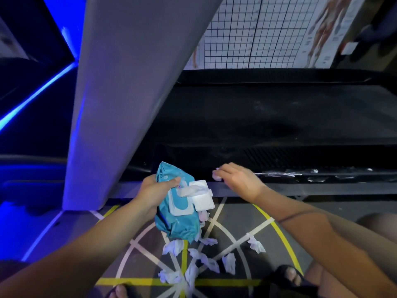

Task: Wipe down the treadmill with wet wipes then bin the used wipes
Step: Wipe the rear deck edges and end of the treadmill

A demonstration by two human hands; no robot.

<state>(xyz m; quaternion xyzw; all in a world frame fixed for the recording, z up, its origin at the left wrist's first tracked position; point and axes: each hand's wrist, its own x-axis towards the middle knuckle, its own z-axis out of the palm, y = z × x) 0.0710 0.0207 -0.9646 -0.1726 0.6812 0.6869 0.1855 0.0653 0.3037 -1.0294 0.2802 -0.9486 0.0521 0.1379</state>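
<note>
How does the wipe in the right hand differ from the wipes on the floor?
The wipe in the right hand is pinched by curled fingers; the wipes on the floor lie loose. The held wipe is at the treadmill's near edge; the floor wipes are scattered over the taped lines. The held wipe is mostly hidden by fingers; the floor wipes show fully. All are white, crumpled and outside the pack that the left hand grips.

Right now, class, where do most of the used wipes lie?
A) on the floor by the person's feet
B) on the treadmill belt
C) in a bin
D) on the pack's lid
A: crumpled used wipes lie scattered on the floor near the feet, below the wipes pack in the left hand; the right hand holds just one wipe at the treadmill.
</note>
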